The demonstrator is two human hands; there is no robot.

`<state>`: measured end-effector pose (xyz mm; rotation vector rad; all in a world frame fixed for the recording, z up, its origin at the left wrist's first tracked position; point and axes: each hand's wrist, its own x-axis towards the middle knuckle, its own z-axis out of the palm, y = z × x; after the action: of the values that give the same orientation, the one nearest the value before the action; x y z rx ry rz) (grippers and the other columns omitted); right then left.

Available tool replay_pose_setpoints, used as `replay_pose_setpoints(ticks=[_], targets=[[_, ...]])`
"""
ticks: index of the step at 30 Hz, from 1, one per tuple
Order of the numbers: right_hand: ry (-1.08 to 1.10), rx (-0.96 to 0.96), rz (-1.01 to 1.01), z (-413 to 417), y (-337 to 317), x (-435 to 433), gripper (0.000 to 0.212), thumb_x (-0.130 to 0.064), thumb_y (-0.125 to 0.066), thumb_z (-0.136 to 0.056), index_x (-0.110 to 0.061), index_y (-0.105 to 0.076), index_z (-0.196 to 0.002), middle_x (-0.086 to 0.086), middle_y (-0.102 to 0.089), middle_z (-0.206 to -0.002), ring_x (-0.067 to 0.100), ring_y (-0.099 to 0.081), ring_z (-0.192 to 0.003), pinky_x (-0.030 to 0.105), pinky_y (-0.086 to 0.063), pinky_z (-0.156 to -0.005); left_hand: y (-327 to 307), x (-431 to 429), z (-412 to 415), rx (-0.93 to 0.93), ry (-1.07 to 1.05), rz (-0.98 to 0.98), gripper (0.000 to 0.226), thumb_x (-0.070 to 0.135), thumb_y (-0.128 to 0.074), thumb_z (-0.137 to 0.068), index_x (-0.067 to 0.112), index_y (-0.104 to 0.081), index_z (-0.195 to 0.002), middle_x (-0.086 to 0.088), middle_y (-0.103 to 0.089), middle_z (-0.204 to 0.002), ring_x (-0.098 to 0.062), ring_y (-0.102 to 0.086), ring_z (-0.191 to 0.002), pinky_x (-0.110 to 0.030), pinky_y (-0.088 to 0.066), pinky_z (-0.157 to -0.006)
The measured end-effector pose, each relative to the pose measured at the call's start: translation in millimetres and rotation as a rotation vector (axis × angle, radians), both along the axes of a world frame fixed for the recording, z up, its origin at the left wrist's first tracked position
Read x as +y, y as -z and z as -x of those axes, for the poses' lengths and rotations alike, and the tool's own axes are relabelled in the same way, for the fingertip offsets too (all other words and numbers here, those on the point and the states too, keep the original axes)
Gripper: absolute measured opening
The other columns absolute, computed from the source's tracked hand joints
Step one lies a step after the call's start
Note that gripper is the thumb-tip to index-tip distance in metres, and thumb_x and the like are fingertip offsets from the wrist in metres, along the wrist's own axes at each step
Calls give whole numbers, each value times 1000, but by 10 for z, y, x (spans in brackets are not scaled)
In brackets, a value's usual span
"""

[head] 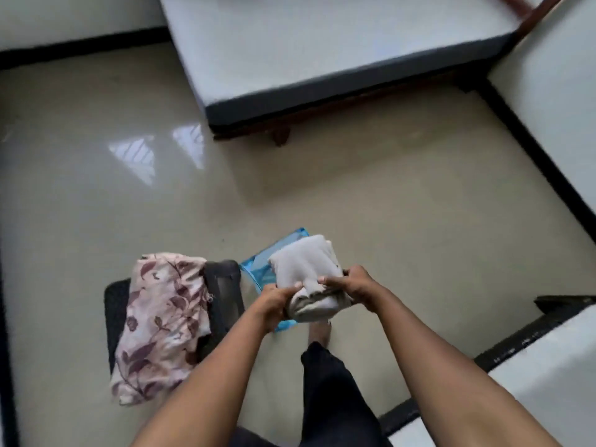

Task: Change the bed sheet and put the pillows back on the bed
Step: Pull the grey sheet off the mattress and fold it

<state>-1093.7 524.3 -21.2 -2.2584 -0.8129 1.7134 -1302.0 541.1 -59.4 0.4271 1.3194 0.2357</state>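
Observation:
A folded beige bed sheet (306, 269) is held in front of me above the floor. My left hand (277, 301) grips its near left edge and my right hand (351, 283) grips its near right edge, fingers curled round the cloth. Under the sheet shows a clear blue plastic bag (258, 269). The bed's bare white mattress (322, 37) with a grey side lies at the top, on a dark wooden frame. A crumpled floral pink sheet (161, 317) lies over a dark chair at lower left.
The glossy beige tiled floor (387, 204) stretches between me and the bed. A dark chair (222, 291) stands at lower left under the floral cloth. White walls with black skirting run along the right (532, 150) and upper left. My leg and bare foot (319, 333) are below the sheet.

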Motion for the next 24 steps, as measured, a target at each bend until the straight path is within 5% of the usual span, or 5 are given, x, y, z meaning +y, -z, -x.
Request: replay_pose_setpoints(ticks=[4,8,17,21,24], targets=[[-206,-120,98,-256,676,340,64,-62,-88,-64,-7,-72,-94,6,-73,-96,25,-69,-91,33,-51,-71,638,-85,-440,130,-227,159,34,26,-67,-98,-2,-66,-116,-17,-75,-91,-27,-71,-66,-32,-55,-52],[-355,-154,146,-213,1248,599,66,-54,-82,-78,-3,-66,-117,14,-69,-118,32,-64,-109,33,-49,-82,1183,-85,-593,216,-427,241,34,28,-58,-102,-1,-61,-120,-18,-72,-99,-27,-70,-72,-32,-55,-61],[-512,-266,313,386,2354,983,43,-18,-56,-87,2,-62,-125,22,-65,-128,36,-64,-110,32,-48,-81,2113,231,-534,282,-587,319,21,-8,-43,-88,-7,-60,-99,-15,-68,-60,-22,-66,-42,-25,-48,-34],[-551,-322,435,499,3069,1139,45,-17,-57,-89,2,-58,-129,19,-60,-138,34,-60,-124,30,-48,-90,2792,410,-480,442,-447,346,40,-5,-50,-80,-8,-54,-120,-22,-64,-108,-33,-69,-79,-29,-56,-54],[-541,-358,465,508,3724,1158,41,-16,-59,-86,1,-58,-124,18,-62,-132,32,-63,-119,29,-46,-81,3409,419,-598,563,-356,383,57,-1,-53,-81,-1,-41,-137,-19,-56,-134,-36,-60,-119,-36,-55,-93]])
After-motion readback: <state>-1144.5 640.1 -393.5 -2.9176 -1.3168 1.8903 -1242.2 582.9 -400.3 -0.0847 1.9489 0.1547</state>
